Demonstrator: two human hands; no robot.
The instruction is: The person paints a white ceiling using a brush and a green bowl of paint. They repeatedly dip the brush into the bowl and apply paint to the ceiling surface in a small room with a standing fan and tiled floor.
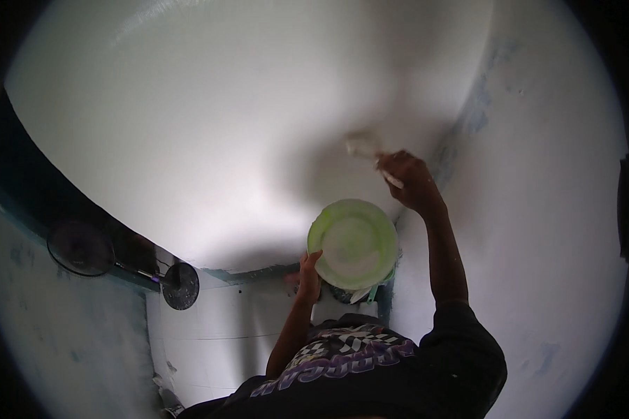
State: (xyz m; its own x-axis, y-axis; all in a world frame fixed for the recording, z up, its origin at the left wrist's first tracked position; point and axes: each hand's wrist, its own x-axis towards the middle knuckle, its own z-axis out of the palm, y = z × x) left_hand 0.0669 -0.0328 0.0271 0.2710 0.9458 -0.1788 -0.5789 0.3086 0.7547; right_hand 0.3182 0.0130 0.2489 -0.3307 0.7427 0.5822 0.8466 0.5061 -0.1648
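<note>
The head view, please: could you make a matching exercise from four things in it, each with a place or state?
1 bucket
2 brush
3 fans
4 ceiling

a white, overhead
b in the right hand, blurred
c green rim, gripped by the left hand
d dark, mounted at lower left

Pairs: 1-c, 2-b, 3-d, 4-a

No packages, labels, signs or screens are seen in the head view. Only a printed design is noted on the back of a dark shirt (342, 356) at the lower edge: a black-and-white chequered band above curved purple and white lettering, the rest of it being hidden where the cloth folds.
</note>
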